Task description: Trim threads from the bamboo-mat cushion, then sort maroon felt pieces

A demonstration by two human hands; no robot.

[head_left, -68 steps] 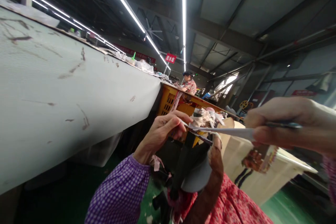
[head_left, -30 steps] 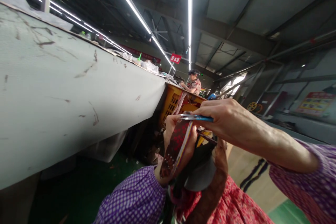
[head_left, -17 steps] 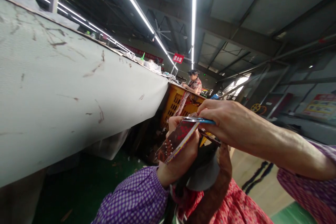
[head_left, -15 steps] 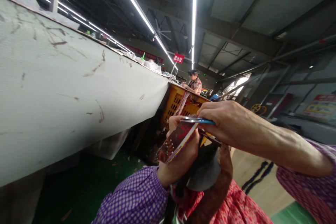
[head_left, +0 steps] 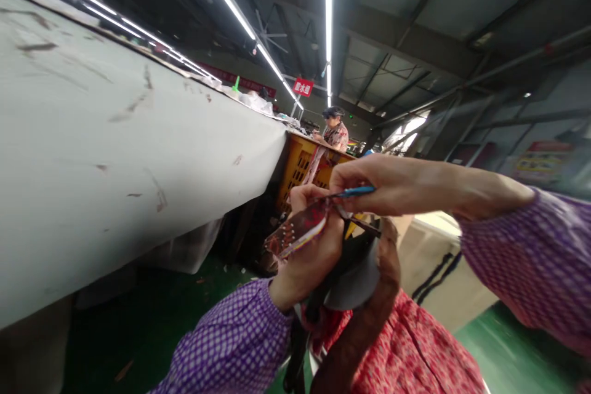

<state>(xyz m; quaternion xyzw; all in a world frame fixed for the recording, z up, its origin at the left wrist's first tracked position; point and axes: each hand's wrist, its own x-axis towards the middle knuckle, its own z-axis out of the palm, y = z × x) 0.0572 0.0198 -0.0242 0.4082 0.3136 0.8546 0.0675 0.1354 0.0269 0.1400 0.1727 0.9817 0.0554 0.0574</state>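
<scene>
My left hand [head_left: 318, 249] is closed on a brown patterned leather piece [head_left: 295, 228] with light dots and a pale, yellowish edge. My right hand [head_left: 360, 178] grips a pair of blue-handled thread snips [head_left: 357, 191]. Their blade end lies against the upper edge of the leather piece, between both hands; whether the blades are parted I cannot tell. A wide brown strap [head_left: 369, 326] and a grey rounded piece [head_left: 353, 280] hang below the hands. How these join the leather piece is hidden.
On the left, a long table with a white, stained side panel [head_left: 138, 141] slopes away. A yellow crate [head_left: 300, 157] stands beyond my hands, with another person [head_left: 336, 130] behind it. A pale board or box [head_left: 443, 277] is at the right. Scraps lie on the green floor [head_left: 184, 314].
My view has shifted, and both hands appear slightly further left and higher. The snips' silver blades, plainly seen before, now show mostly dark against the leather. My right forearm lies more level.
</scene>
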